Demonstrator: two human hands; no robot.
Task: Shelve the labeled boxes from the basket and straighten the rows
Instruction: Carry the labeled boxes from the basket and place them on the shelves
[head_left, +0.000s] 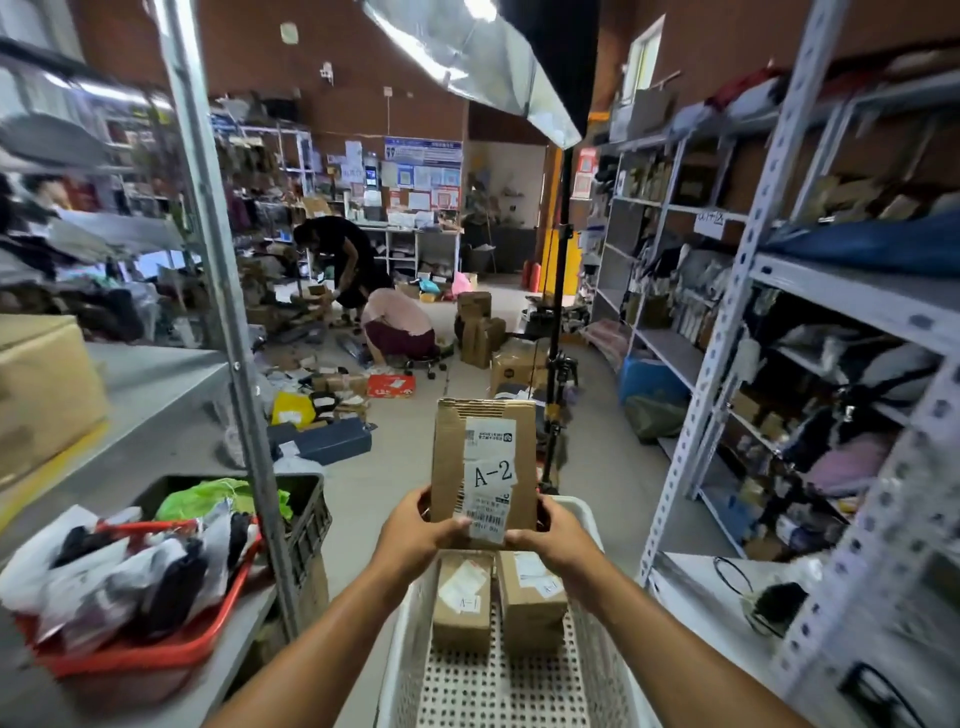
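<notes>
The task is judged to be at an early stage: 1 cardboard box (483, 467), marked "A-2" on a white label, has been lifted out of the white basket (587, 525) and is held upright in the air just above the basket's far rim, not yet placed on any shelf. 2 more boxes are seen lying side by side in the basket, the left box (461, 603) labelled "A-1" and the right box (531, 597) bearing a label too small to be read with certainty (it may be the same code). These 2 are left to be shelved, and whatever straightening of rows is required cannot be judged as begun, since no tidy row of labelled boxes is visible here. The held box is gripped at its lower end from both sides: the left hand (415, 525) is curled round the lower left edge with the thumb laid over the front face, and the right hand (553, 527) is wrapped round the lower right edge, its thumb pressed near the barcode sticker. Both forearms are extended forward and slightly upward from the bottom of the view, converging on the box. The metal shelf on the left (156, 379) and the shelving on the right (831, 291) stand to either side, and which of them is meant for "A-2" cannot be told.
</notes>
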